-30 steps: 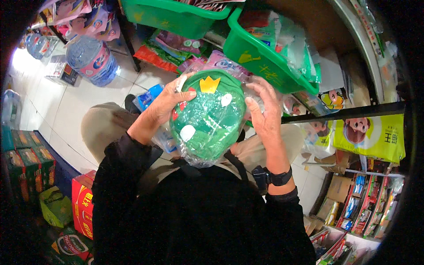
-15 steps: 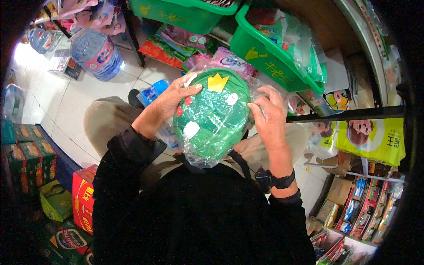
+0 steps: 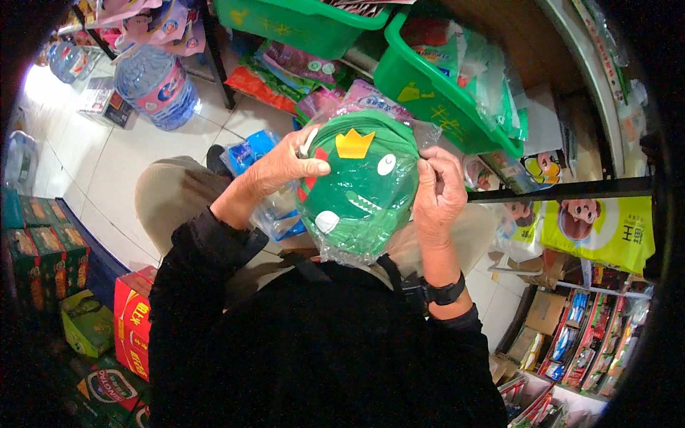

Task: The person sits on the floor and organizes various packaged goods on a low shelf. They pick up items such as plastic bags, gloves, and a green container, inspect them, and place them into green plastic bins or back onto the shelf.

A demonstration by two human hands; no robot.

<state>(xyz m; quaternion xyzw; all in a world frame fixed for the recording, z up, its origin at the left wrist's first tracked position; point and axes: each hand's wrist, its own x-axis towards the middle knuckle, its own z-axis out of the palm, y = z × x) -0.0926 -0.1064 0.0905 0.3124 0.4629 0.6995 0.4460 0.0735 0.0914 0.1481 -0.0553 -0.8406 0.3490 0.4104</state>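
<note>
Above my lap I hold a round green cloth item (image 3: 382,184) in a clear plastic bag; its exact kind I cannot tell. It bears a yellow crown, two white eyes, a small toothed mouth and red patches at its left. My left hand (image 3: 282,165) grips its upper left edge, the thumb lying over the front. At the right edge my right hand (image 3: 439,187) pinches the clear plastic between thumb and fingers. A blue plastic package (image 3: 253,148) lies on the floor just left of my left hand.
Ahead stand green plastic baskets (image 3: 439,107) with bagged goods, above coloured packets (image 3: 296,68). A large water bottle (image 3: 157,89) stands on the tiled floor at the far left. Boxes, including a red carton (image 3: 132,321), are stacked left. A dark shelf bar (image 3: 571,187) and stocked racks (image 3: 571,335) lie right.
Both hands have moved slightly right with the green item. It has turned a little, and its mouth now shows more clearly through the plastic.
</note>
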